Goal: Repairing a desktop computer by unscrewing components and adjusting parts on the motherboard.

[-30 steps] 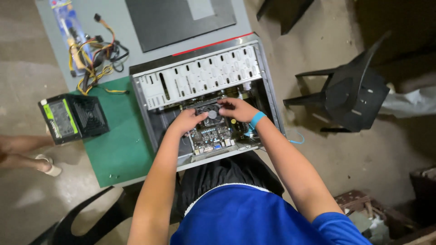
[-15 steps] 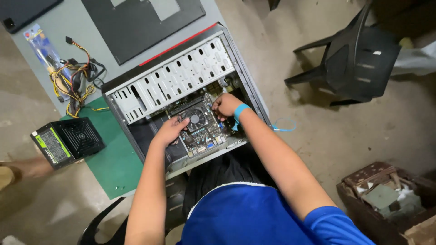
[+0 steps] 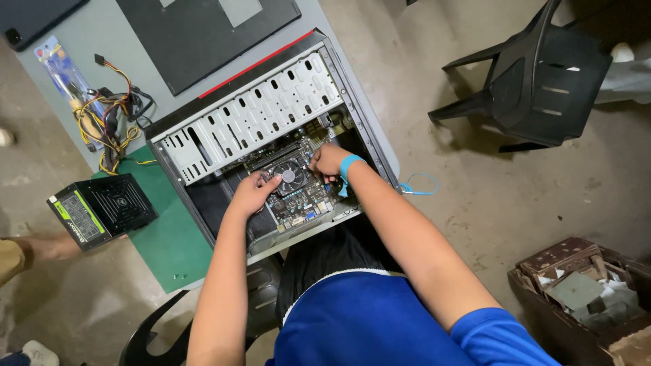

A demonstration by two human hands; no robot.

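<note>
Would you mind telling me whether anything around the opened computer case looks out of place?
The black power supply unit sits outside the grey metal computer case, overhanging the green mat's edge, with its yellow and black cable bundle tangled loosely nearby.

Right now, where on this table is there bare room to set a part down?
The green mat is bare between the power supply and the open computer case. The grey table is bare beside the black panel. It is crowded by the cable bundle, and inside the case around the left hand and right hand.
</note>
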